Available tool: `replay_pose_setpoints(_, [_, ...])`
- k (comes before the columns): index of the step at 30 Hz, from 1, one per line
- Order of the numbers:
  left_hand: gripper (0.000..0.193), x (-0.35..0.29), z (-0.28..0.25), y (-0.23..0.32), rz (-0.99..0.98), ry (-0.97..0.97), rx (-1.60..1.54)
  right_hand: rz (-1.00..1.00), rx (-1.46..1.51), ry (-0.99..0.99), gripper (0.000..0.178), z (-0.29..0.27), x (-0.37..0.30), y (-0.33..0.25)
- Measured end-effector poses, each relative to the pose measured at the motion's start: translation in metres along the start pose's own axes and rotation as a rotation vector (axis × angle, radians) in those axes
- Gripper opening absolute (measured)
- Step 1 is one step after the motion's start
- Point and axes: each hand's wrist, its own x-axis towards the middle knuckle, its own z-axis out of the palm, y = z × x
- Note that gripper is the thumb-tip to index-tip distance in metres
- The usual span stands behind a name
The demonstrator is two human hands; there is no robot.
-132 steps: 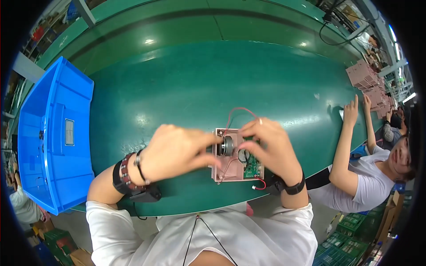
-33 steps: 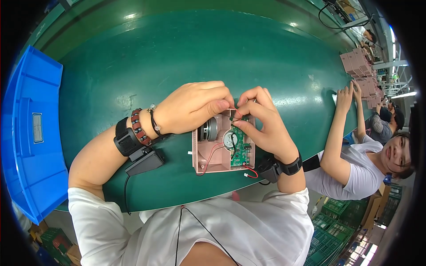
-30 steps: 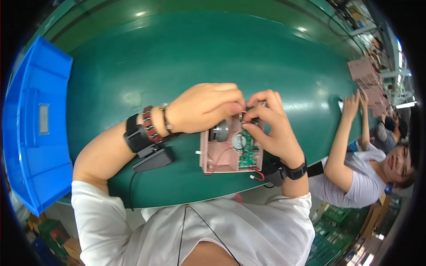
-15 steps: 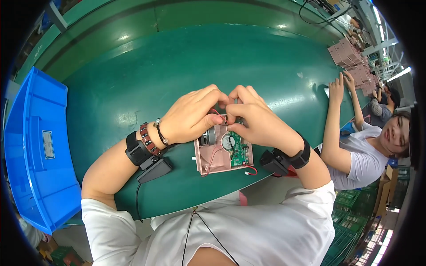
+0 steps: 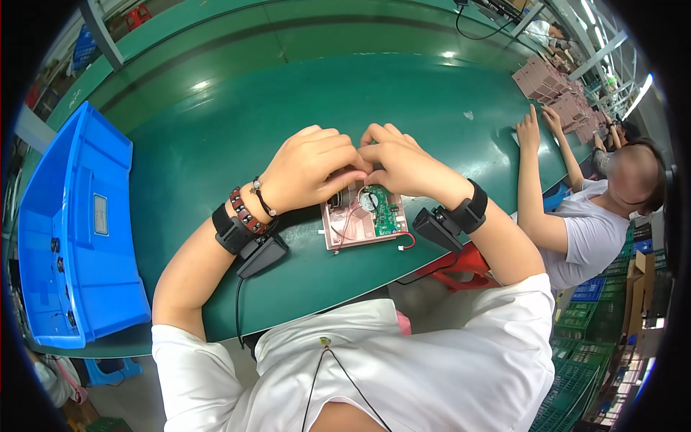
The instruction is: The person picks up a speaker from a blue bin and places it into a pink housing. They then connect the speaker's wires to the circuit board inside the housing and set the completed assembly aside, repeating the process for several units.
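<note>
A pink plastic housing [image 5: 353, 241] lies open on the green table in front of me. Inside it are a green circuit board [image 5: 388, 215], a round silver part [image 5: 368, 201] and a dark speaker [image 5: 336, 200] partly under my left hand. Thin red wires cross the housing, and a red lead with a white plug [image 5: 402, 248] hangs over its near right side. My left hand [image 5: 314, 167] and my right hand [image 5: 403, 164] meet over the far edge of the housing, fingers bent and pinched together. Whatever lies between their fingertips is hidden.
A blue bin [image 5: 108, 281] stands at the left with several small black round parts inside. A co-worker sits at the right, arms on the table [image 5: 237, 309], near stacked pink housings [image 5: 541, 81]. A red stool [image 5: 461, 268] is below the table edge at the right.
The view has shifted, so the bin's inside shows more. My fingers have closed in together at the housing's far edge; the red wire that showed by my left thumb is now covered.
</note>
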Motion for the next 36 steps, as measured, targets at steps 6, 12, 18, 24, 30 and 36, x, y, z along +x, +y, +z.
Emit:
replay_pose_setpoints(6, [0.013, -0.014, 0.004, 0.008, -0.242, 0.093, -0.108, -0.075, 0.231, 0.095, 0.012, 0.017, -0.013, 0.021])
replay_pose_setpoints(12, [0.020, -0.017, 0.006, 0.015, -0.447, 0.047, -0.243, -0.105, 0.399, 0.164, 0.013, 0.025, -0.022, 0.024])
replay_pose_setpoints(18, [0.071, -0.041, 0.022, 0.018, -0.637, 0.024, -0.629, -0.055, 0.196, 0.443, 0.026, 0.023, -0.044, -0.009])
replay_pose_setpoints(24, [0.103, -0.054, 0.012, 0.059, -0.487, -0.173, -0.349, 0.004, 0.090, 0.424, 0.046, 0.025, -0.080, -0.033])
replay_pose_setpoints(30, [0.092, -0.019, 0.032, 0.070, -0.476, -0.055, -0.223, 0.111, 0.055, 0.441, 0.052, 0.023, -0.085, -0.015])
replay_pose_setpoints(36, [0.083, 0.044, 0.063, 0.061, -0.255, 0.059, 0.059, 0.276, -0.002, 0.652, 0.056, 0.017, -0.091, 0.018])
